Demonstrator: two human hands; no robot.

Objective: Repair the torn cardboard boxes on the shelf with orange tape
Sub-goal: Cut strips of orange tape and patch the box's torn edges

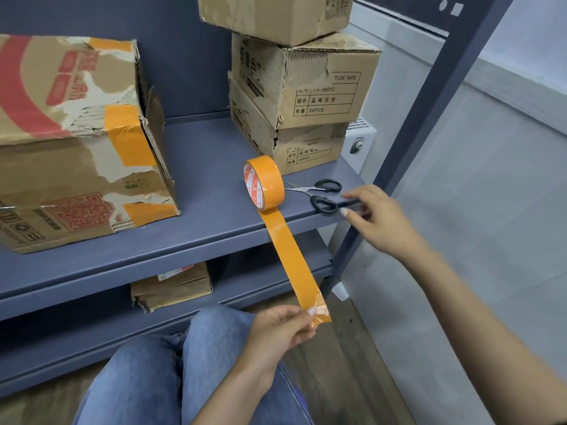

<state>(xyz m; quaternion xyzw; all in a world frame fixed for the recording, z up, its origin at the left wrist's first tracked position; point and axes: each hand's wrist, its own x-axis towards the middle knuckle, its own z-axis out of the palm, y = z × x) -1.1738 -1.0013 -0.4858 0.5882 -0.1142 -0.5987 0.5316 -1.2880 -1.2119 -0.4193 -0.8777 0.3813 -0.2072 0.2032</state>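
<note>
Tape [293,256] is pinched at its free end by the left hand [280,331], drawn from the roll [264,182] on the shelf [199,210]; scissors [322,194] are neared by the open right hand [377,219].

Even, soft indoor light, faint shadows under the boxes [303,87], mild glare on the tape [288,250], wide-angle bending at edges, slight softness throughout

There is just one camera, worn on the person's head. It looks forward and down, from close up, at the blue shelf [196,228] in front. The lens is wide (straight edges bend near the sides). Both arms reach in from the bottom, and the knees in jeans [171,363] show right below, so the person sits low.
</note>
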